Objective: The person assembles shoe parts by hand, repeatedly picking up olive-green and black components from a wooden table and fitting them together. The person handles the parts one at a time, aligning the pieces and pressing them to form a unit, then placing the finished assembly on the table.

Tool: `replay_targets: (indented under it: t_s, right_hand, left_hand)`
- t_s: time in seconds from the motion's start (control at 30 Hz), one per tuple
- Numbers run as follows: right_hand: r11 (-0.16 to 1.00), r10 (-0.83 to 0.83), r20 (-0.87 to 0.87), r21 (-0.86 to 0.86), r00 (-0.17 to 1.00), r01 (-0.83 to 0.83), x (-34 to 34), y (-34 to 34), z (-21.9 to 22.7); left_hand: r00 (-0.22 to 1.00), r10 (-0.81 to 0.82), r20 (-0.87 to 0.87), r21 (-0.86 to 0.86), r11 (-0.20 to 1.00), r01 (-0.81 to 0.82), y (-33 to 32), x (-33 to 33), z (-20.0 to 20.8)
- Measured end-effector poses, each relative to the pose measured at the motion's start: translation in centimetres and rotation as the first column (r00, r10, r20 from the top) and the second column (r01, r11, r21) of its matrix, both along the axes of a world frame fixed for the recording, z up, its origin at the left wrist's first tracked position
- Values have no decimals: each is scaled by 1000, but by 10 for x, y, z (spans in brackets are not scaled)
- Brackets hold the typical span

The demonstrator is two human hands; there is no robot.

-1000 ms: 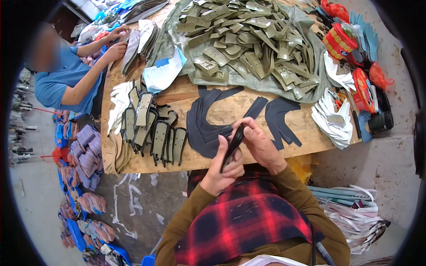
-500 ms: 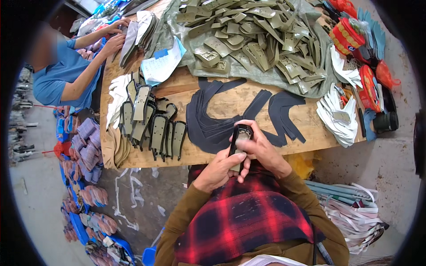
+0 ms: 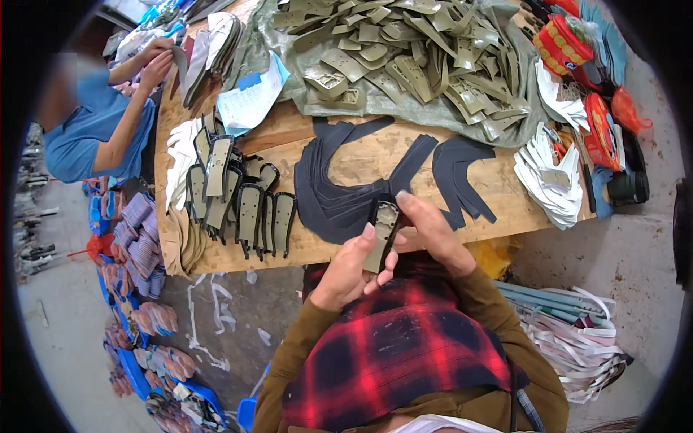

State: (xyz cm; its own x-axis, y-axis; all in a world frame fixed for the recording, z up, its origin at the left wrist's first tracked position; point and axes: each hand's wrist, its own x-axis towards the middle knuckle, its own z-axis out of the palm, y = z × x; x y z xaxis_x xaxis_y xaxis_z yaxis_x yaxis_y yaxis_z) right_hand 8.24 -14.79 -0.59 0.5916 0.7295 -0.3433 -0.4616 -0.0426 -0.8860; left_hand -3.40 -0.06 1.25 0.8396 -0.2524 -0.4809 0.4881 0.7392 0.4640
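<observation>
Over the table's front edge I hold an olive insole board (image 3: 379,249) with black edging wrapped around its rim. My left hand (image 3: 343,270) is closed around its lower part, with the thumb on the near face and fingertips curling round the other side. At its upper end, the fingers of my right hand (image 3: 437,234) press the black edging by the right corner. Just beyond lie overlapping curved black strips (image 3: 336,195), with more black strips (image 3: 462,177) to their right. Several black-edged olive boards (image 3: 249,216) stand clustered on the left of the table.
A heap of bare olive boards (image 3: 411,61) covers a green sheet at the back. Written paper (image 3: 253,105), white pieces (image 3: 552,180), tan pieces (image 3: 184,242) and a red tin (image 3: 563,50) lie around the wooden table (image 3: 404,137). A co-worker in blue (image 3: 97,133) handles grey pieces at far left.
My right thumb has moved off the board's face to its upper right corner, uncovering the face. The board has shifted slightly down. The co-worker's hands have lifted a grey piece.
</observation>
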Motion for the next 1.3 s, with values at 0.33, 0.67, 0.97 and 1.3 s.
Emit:
replay_targets:
  t_s: [0.33, 0.67, 0.97, 1.3]
  right_hand:
    - [987, 0, 653, -120, 757, 103, -23, -8, 9]
    - [868, 194, 958, -267, 210, 419, -1, -7, -31]
    - [851, 4, 1000, -18, 28, 525, 4, -14, -9]
    - [998, -2, 921, -22, 389, 55, 37, 19, 24]
  left_hand:
    - [859, 220, 462, 880, 9, -475, 112, -11, 18]
    - [999, -33, 34, 558, -829, -46, 226, -24, 18]
    - [939, 129, 318, 553, 779, -295, 28, -8, -10]
    - [892, 394, 224, 172, 884, -434, 16, 15, -10]
